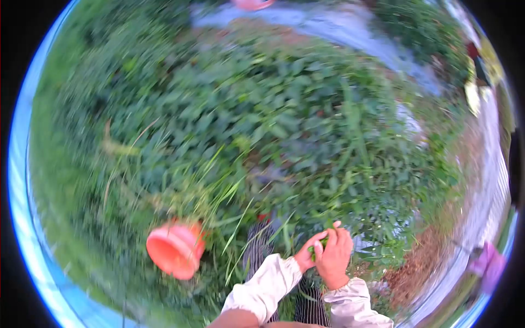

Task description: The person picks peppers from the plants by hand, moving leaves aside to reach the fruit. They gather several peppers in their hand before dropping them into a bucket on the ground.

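My left hand (305,256) and my right hand (334,259) are together low in the view, just right of the middle. Between them shows a small bunch of green pieces (312,250), too blurred to name. The fingers of both hands close around it, and my right hand partly covers it. Pale sleeves reach down both forearms. To the left, a reddish-orange bucket (174,250) leans in the greenery, its mouth turned toward me. Leafy green plants (290,109) surround my hands and striped trouser legs (258,246).
Long grass blades (232,191) stand between the bucket and my legs. A pale strip (322,24) crosses the ground at the top. Brown dry litter (418,262) lies to the right, beside a pale path (486,164). Another pinkish container (253,4) is cut off at the top edge.
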Tool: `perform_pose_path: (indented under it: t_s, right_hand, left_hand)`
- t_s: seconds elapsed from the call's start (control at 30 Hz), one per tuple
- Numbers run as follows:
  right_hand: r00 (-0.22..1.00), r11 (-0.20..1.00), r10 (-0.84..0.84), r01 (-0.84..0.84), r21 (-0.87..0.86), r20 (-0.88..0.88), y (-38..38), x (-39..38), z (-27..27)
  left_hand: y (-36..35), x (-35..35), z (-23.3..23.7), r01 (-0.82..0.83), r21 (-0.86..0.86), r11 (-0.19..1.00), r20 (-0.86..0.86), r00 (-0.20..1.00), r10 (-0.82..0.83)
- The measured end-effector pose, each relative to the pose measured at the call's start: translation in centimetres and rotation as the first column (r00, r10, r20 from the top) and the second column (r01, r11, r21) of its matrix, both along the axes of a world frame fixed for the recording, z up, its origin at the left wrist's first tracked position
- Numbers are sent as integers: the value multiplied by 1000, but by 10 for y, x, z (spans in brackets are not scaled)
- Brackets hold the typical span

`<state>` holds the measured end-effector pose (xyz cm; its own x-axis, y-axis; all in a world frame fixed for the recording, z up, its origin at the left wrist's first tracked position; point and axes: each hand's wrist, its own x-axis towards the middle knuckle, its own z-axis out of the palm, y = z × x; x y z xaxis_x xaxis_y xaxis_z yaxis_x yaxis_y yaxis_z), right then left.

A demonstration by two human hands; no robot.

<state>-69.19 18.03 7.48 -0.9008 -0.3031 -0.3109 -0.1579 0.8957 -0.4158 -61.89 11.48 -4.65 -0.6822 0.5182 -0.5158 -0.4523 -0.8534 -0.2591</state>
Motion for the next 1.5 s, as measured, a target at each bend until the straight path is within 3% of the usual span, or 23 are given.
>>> perform_pose_path:
  t_s: [0.1,0.13,0.23,0.27,0.37,0.5,0.6,0.67,0.73,0.83,0.93,1.0,1.07,1.13,1.2,1.23,1.27,1.3,1.33,1.37,1.43,1.47,1.5]
  right_hand:
    - [992,991,125,-123,60,-22,-19,4,31]
    - [988,987,154,-153,50,-14,-26,4,36]
    - [969,950,238,-245,-195,-62,-44,7,45]
    - [965,944,258,-263,-198,-54,-51,11,46]
    - [942,830,318,-331,-449,-106,-77,21,44]
    - [884,716,465,-408,-567,-50,-110,35,50]
    - [813,593,581,-459,-662,-43,-130,45,63]
    - [799,549,600,-439,-711,-31,-137,50,70]
    - [783,579,622,-444,-684,19,-135,49,72]
    - [821,657,568,-406,-635,63,-114,48,56]
    - [836,747,535,-400,-531,123,-72,43,28]
    - [877,850,448,-358,-386,172,-47,40,22]
    - [869,855,460,-378,-354,183,-27,26,17]
    - [906,898,387,-328,-294,173,-17,14,13]
    - [935,908,336,-290,-301,113,-13,2,7]
    - [946,928,296,-254,-274,128,-14,-5,5]
    - [952,933,282,-243,-264,122,-18,-13,3]
    - [960,935,251,-208,-287,121,-22,-21,1]
    - [970,936,215,-171,-308,114,-27,-31,-1]
    - [971,931,227,-192,-312,80,-33,-41,-1]
    - [974,926,226,-204,-317,34,-46,-62,-3]
    - [970,914,244,-232,-334,-6,-53,-73,-5]
    - [966,900,256,-252,-356,-35,-59,-85,-7]
  left_hand:
    - [12,33,-13,-203,365,909,194,971,140]
    - [3,32,-2,-234,354,905,202,965,170]
    - [-39,12,60,-458,292,840,-5,877,480]
    - [-46,16,66,-478,286,830,2,867,498]
    - [-62,30,74,-664,42,747,42,748,663]
    - [-74,59,78,-799,-299,521,37,536,844]
    - [-90,80,78,-795,-535,286,-23,352,936]
    - [-134,113,87,-859,-126,496,-153,511,846]
    - [-175,127,121,-902,39,429,-209,412,887]
    - [-232,182,154,-954,-211,214,-220,260,940]
    - [-298,266,154,-879,-474,45,-225,170,959]
    - [-337,295,155,-606,-788,108,-59,249,967]
    - [-356,324,135,-399,-893,208,79,315,946]
    - [-360,283,136,103,-965,243,236,-77,969]
    - [-362,283,96,276,-961,-33,6,137,991]
    - [-352,253,99,88,-993,-81,-42,377,925]
    - [-326,190,111,388,-868,-310,-126,433,893]
    - [-310,164,97,78,-924,-376,-253,611,750]
    - [-272,107,101,155,-833,-531,-275,717,640]
    - [-244,71,109,67,-916,-395,-143,866,479]
    - [-185,9,98,-194,-981,-24,-185,882,433]
    - [-162,-9,86,-261,-940,219,-158,903,400]
    - [-144,-24,73,-238,-893,381,-90,926,366]
